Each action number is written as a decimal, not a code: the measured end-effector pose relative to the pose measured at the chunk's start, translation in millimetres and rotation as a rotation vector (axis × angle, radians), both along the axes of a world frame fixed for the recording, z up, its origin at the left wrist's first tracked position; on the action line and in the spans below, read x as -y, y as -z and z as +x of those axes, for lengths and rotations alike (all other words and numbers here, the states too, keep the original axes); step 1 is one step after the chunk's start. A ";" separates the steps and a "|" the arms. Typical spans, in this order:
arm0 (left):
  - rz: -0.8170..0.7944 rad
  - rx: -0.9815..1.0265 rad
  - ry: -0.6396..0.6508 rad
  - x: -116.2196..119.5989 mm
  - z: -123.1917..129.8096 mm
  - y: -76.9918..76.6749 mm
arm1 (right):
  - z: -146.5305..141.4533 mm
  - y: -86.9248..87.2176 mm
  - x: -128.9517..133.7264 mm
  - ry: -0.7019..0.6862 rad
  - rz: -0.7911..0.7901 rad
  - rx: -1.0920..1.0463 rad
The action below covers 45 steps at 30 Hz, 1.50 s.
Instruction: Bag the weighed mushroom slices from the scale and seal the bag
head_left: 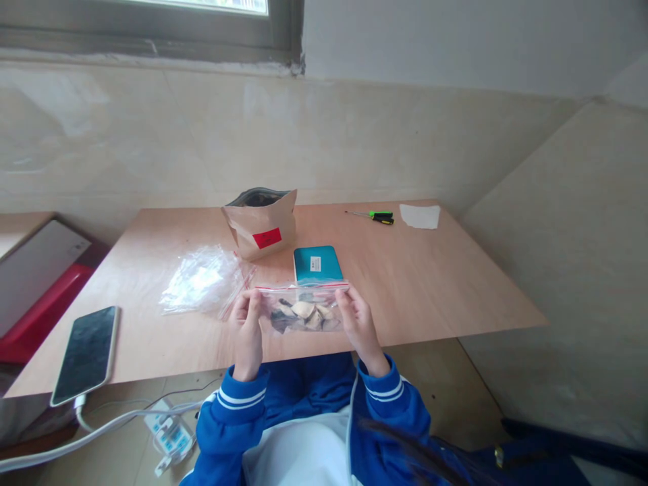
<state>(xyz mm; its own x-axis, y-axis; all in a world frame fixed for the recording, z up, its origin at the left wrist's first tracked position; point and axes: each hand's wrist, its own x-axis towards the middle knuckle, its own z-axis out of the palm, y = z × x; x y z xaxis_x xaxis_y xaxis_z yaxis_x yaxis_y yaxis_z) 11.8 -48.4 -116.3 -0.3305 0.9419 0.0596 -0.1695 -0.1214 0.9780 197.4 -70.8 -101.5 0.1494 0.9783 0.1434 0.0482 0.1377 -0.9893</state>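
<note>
A clear zip bag (304, 312) with a red seal line along its top is stretched between my two hands. Inside it lie several pale, flat pieces and some dark ones; their kind I cannot make out. My left hand (246, 324) pinches the bag's upper left corner, and my right hand (357, 320) pinches the upper right corner. Just beyond the bag is a teal box or booklet (318, 263) with a white label, its near edge partly covered by the bag. Left of it stands a brown paper pouch (266, 226), its mouth open and a red label on its front.
A pile of clear zip bags (202, 280) lies left of my hands. At the table's left edge a phone (85, 354) is plugged into a white cable. Two screwdrivers (379, 217) and a torn white paper (420, 217) lie at the back right. A power strip (169, 432) is below the table.
</note>
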 end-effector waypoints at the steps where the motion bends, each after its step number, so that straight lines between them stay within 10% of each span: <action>1: 0.007 -0.016 -0.018 0.0 -0.3 -0.5 | 0.0 -0.2 -0.3 0.001 -0.005 -0.017; 45: -0.003 -0.209 -0.081 2.4 0.1 -8.4 | -2.2 8.5 0.9 0.160 0.095 0.117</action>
